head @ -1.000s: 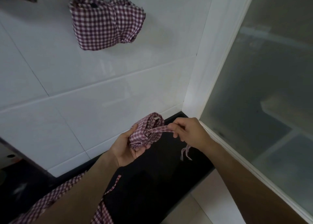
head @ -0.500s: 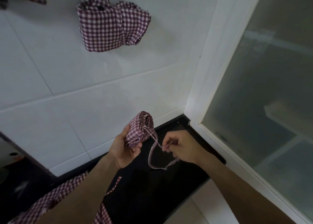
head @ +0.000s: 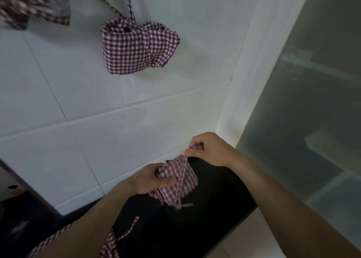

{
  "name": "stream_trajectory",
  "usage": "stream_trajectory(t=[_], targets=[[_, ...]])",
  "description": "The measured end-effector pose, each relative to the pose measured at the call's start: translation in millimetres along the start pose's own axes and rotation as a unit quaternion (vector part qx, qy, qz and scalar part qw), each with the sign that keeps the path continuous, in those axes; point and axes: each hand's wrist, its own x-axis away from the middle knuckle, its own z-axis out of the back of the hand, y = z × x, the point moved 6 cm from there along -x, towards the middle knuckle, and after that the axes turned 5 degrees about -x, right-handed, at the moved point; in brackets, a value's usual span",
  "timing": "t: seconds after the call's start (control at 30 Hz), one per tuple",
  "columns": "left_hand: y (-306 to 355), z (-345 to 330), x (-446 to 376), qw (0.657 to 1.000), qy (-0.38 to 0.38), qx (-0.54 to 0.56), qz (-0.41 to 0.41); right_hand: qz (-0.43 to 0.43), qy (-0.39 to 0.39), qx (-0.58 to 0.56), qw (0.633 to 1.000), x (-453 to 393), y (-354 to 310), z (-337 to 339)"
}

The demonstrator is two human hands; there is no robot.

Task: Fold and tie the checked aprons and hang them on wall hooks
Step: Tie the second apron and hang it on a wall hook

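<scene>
Aprons first: the folded apron bundle (head: 176,176) I am working on sits in front of me over the dark tabletop (head: 205,228), low against the white tiled wall (head: 78,105). Half a second ago the strap hung in a slack loop between my hands; now I see the strap (head: 182,179) drawn straight across the face of the bundle, from my right hand down to a loose end poking out below. My right hand (head: 210,150) has risen toward the wall corner and sits above the bundle, knuckles up, its grip closed with thumb and fingers pinching the strap's upper end. My left hand (head: 151,178) is lower and to the left, back of the hand toward me, fingers curled into the bundle's left side and holding it. Another tied apron (head: 138,50) hangs on the wall by its strap, higher in view than before. A third checked cloth (head: 31,5) shows blurred at the top left, and more checked fabric (head: 109,246) lies at the bottom edge.
</scene>
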Motion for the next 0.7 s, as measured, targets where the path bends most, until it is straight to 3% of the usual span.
stream_trajectory(t=[0.1, 0.2, 0.37, 0.43, 0.57, 0.63, 0.7], targets=[[15, -11, 0, 0.994, -0.100, -0.025, -0.043, 0.028, 0.003, -0.013, 1.000, -12, 3, -17], [24, -10, 4, 0.990, -0.124, -0.050, -0.053, -0.013, 0.025, -0.062, 0.998, -16, 18, -30], [22, -18, 12, 0.982, -0.157, 0.076, -0.070, -0.080, 0.032, -0.127, 0.988, -13, 51, -41], [16, -22, 7, 0.977, -0.143, 0.148, -0.054, -0.118, 0.084, -0.157, 0.977, -10, 66, -36], [5, -18, -5, 0.962, -0.053, 0.268, -0.002, -0.204, 0.253, -0.228, 0.918, 15, 87, -21], [-2, -15, -10, 0.938, -0.012, 0.345, 0.028, -0.191, 0.261, -0.236, 0.916, 28, 84, -22], [-9, -13, -15, 0.912, 0.026, 0.408, 0.048, -0.164, 0.204, -0.265, 0.928, 35, 74, -30]])
